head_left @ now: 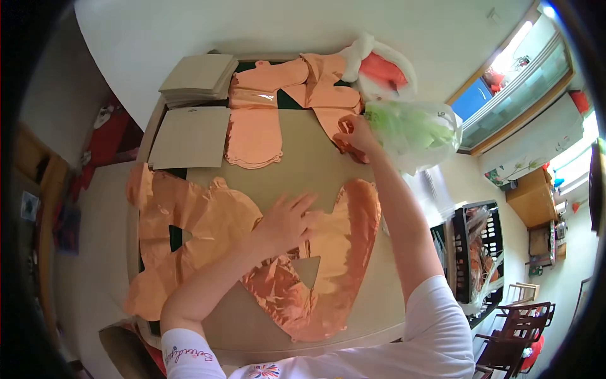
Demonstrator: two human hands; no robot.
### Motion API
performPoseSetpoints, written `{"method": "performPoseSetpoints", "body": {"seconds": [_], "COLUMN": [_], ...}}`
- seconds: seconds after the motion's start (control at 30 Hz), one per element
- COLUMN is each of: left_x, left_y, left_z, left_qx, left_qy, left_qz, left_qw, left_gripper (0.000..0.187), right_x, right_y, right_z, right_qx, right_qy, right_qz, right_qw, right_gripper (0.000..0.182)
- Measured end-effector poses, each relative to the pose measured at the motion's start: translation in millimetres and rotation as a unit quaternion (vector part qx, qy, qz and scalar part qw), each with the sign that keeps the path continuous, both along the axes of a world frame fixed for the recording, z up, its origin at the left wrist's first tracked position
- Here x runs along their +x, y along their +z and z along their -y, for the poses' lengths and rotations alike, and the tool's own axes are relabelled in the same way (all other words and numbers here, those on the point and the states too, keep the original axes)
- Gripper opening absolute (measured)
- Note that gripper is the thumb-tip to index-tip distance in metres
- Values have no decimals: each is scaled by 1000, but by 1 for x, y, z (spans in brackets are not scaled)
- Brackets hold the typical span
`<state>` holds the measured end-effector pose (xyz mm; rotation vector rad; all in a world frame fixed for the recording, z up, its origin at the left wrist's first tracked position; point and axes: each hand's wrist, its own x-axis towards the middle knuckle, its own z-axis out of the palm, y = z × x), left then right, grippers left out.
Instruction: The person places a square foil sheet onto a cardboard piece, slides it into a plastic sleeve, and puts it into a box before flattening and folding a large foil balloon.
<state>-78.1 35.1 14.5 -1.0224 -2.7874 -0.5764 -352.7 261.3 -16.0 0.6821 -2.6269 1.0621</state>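
Observation:
My right hand [357, 136] reaches to the far right of the table and pinches the edge of a flat rose-gold foil balloon [331, 104] with thumb and finger. Its foil curls and darkens under the fingertips. My left hand [284, 222], slightly blurred, hovers over or rests on an A-shaped foil balloon [344, 252] with its fingers spread; contact cannot be made out. That balloon lies flat, wrinkled at its lower left, with a triangular opening. Left of it lies another foil balloon [208, 215], partly behind my left forearm.
Grey card sheets [189, 136] and a stack of card [196, 76] lie at back left, beside layered foil balloons [255, 136]. A clear bag with green contents [413, 129] and a white-and-red plush item [382, 69] stand at back right. A black crate [464, 252] is beside the table.

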Motion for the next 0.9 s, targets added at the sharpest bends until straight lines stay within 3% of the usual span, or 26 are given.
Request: {"method": "performPoseSetpoints", "body": {"seconds": [0.13,0.2,0.33,0.43,0.53,0.63,0.73,0.9], "left_x": [-69,-101,-147,-179,-222,-259,-289,-317], "left_y": [-20,-27,-33,-38,-38,-17,-32,-55], "left_z": [-26,-42,-68,-68,-53,-33,-22,-16], "left_qx": [46,85,105,72,82,124,95,68], "left_qy": [32,54,167,253,313,348,329,266], "left_qz": [54,34,-16,-47,-27,146,123,61], "left_qw": [997,994,980,964,946,918,932,960], "left_gripper": [47,50,58,64,65,63,62,64], "right_x": [-15,-16,-13,-1,10,28,41,53], "right_y": [-6,-10,-1,11,3,1,-5,-5], "right_z": [-7,-8,-3,4,13,22,23,20], "right_qx": [1,-16,61,179,274,294,294,251], "right_qy": [-4,-35,-55,-125,-163,-177,-155,-144], "right_qz": [145,138,106,-45,-45,-101,-161,-150], "right_qw": [989,990,991,975,947,934,929,945], "right_gripper": [21,21,22,25,26,24,23,25]}}
